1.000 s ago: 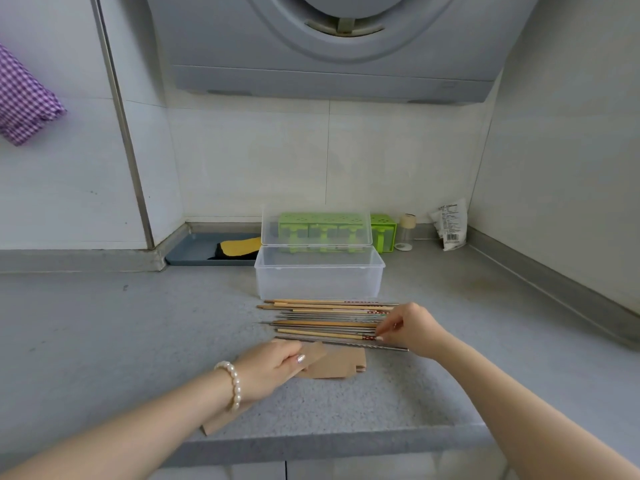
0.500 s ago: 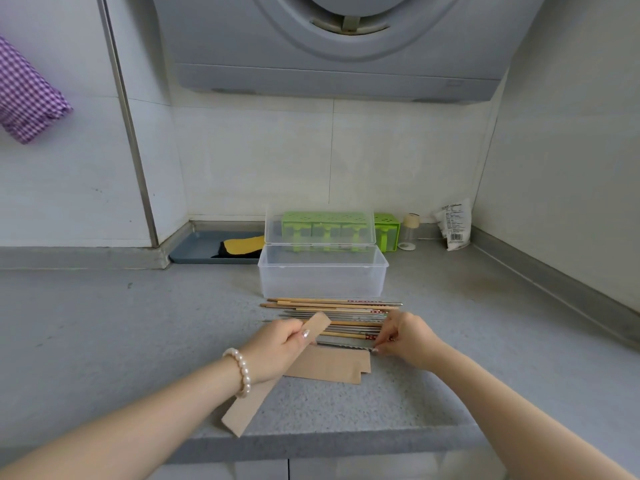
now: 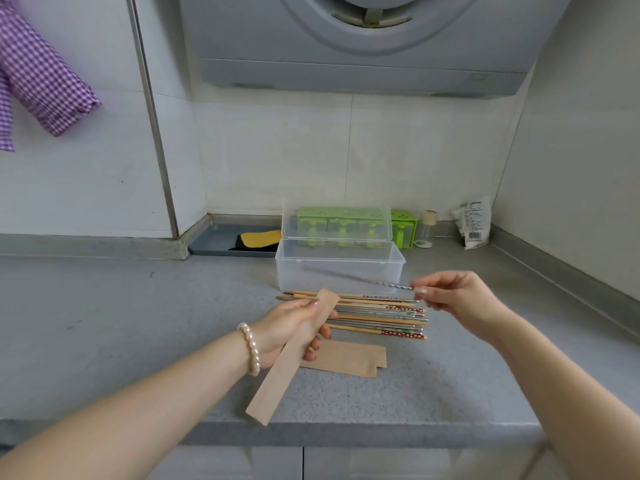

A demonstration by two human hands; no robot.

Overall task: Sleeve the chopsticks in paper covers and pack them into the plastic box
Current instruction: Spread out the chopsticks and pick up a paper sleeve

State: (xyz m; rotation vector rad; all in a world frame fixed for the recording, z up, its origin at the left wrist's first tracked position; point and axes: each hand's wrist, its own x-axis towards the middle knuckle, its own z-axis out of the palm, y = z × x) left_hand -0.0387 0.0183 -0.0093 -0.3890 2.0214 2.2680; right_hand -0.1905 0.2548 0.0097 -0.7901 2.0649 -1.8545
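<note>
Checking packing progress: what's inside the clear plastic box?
Nothing sleeved shows inside the plastic box. The right hand holds a metal chopstick in front of it, hiding a thin strip.

The grey counter (image 3: 104,323) is bare on the left side and also on the right, up to the wall (image 3: 571,202). In the middle, the row of chopsticks (image 3: 377,315) lies just in front of the plastic box (image 3: 341,271), so there is almost no gap between them. The box lid (image 3: 337,221) stands upright and blocks the way from behind; the box is open from above. Spare paper covers (image 3: 346,358) lie near the front edge. The range hood (image 3: 363,43) hangs well above the box.
</note>
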